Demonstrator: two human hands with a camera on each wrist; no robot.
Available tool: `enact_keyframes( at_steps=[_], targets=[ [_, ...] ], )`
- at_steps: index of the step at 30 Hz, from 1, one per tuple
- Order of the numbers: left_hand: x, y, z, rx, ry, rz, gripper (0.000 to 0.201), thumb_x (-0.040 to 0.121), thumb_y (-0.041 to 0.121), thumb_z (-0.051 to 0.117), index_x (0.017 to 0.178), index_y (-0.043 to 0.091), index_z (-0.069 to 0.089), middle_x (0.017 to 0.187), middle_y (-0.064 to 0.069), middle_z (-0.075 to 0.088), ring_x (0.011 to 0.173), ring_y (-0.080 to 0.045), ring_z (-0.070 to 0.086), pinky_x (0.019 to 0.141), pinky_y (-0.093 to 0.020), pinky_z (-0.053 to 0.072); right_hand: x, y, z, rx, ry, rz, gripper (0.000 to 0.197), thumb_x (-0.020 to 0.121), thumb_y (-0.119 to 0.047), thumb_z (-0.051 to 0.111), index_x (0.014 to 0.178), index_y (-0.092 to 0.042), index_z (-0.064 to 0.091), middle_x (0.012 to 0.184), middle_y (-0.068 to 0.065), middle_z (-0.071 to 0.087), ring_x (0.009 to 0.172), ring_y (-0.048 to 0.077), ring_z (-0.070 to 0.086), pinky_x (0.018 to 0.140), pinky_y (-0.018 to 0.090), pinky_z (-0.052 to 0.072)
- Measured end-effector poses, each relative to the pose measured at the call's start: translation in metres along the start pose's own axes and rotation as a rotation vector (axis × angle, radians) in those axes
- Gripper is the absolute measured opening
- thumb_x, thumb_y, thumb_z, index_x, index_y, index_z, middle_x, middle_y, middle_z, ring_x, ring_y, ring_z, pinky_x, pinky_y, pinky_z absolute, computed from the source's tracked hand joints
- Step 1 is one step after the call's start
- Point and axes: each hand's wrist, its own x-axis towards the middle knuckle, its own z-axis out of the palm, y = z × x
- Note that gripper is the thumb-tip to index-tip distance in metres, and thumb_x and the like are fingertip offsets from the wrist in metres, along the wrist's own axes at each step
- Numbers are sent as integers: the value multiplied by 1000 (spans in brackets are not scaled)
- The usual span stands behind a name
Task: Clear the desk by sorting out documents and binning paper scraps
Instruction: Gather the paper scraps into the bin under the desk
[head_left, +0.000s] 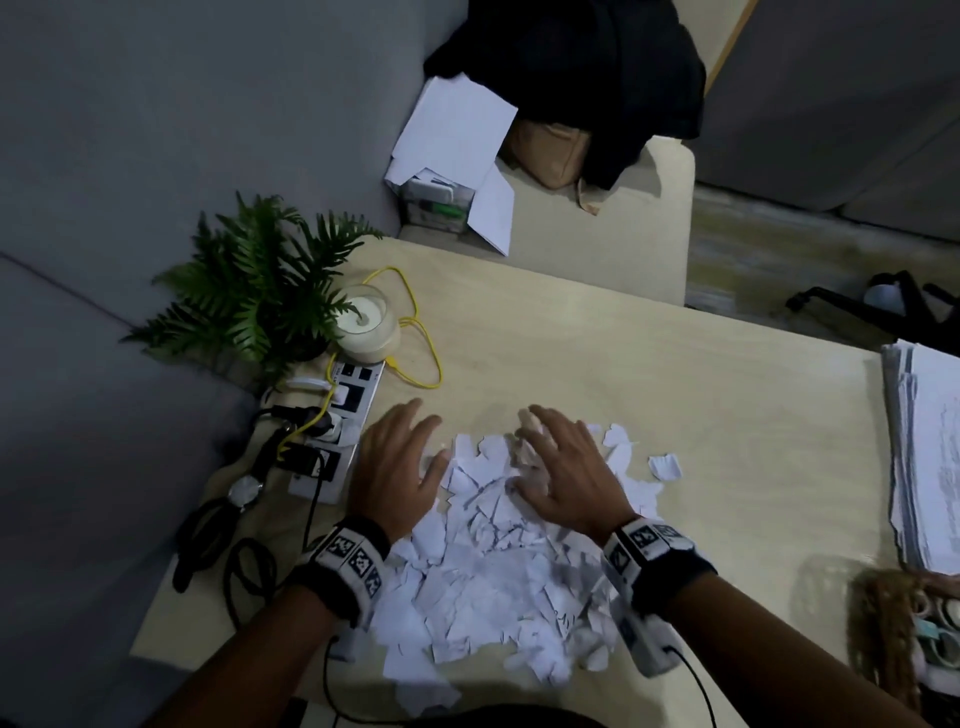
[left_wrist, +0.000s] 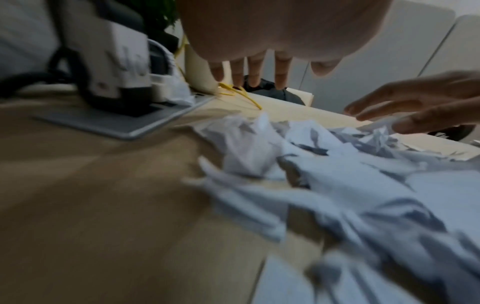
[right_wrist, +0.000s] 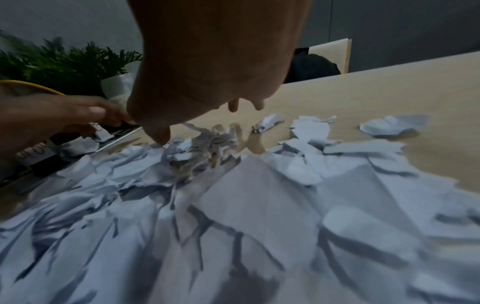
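Observation:
A wide heap of torn white paper scraps (head_left: 493, 561) (left_wrist: 337, 185) (right_wrist: 233, 205) covers the near middle of the light wooden desk (head_left: 675, 395). My left hand (head_left: 397, 462) (left_wrist: 249, 76) hovers flat, fingers spread, at the heap's far left edge. Over the heap's far side my right hand (head_left: 563, 462) (right_wrist: 166, 135) is spread palm down, its fingertips touching scraps. Neither hand holds anything. One loose scrap (head_left: 665, 466) lies apart to the right. A thick stack of documents (head_left: 924, 462) sits at the desk's right edge.
A power strip (head_left: 337, 431) with plugs and a yellow cable (head_left: 421, 332) lies left of the heap, with a candle jar (head_left: 366, 325), fern (head_left: 254, 291) and wristwatch (head_left: 244, 491). A woven basket (head_left: 904, 623) stands at near right. Beyond the desk, a chair (head_left: 597, 228) holds papers and a bag.

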Motion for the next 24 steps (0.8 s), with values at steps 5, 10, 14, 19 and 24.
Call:
enact_keyframes(
  at_steps=[5,10,14,19,24],
  targets=[
    [-35,4,8,53,-183,-203,71,86,71,30,144,31,37,160,-7,17,148,-30,13,112,-58,17,12,3,-4,-10,-100,262,70,83,-71,34,137,-28,46,156,5,27,143,30,23,107,64,26],
    [-48,30,30,-131,-256,-155,88,84,81,14,153,27,14,162,-2,-8,149,-18,-10,119,-53,7,-15,9,-7,15,-272,238,84,80,-83,18,135,-28,50,159,0,20,146,25,12,106,65,26],
    [-34,55,35,-119,-245,31,87,80,84,32,151,42,6,161,0,-17,149,-20,-11,119,-48,3,-51,12,-6,3,-141,101,65,91,-68,30,122,-18,59,148,3,42,141,26,31,102,62,32],
    [-13,72,45,103,-318,230,87,72,89,38,147,48,24,162,-3,-1,149,-31,-3,114,-61,2,-81,18,-13,71,112,236,53,90,-60,49,127,-22,51,156,3,29,145,25,25,110,62,22],
    [-5,72,53,171,-328,284,67,58,42,82,118,28,57,130,-6,49,127,-32,42,103,-55,34,-87,2,-8,23,-178,249,109,61,-93,49,151,-44,13,163,-4,-12,149,31,-11,107,72,7]
  ],
)
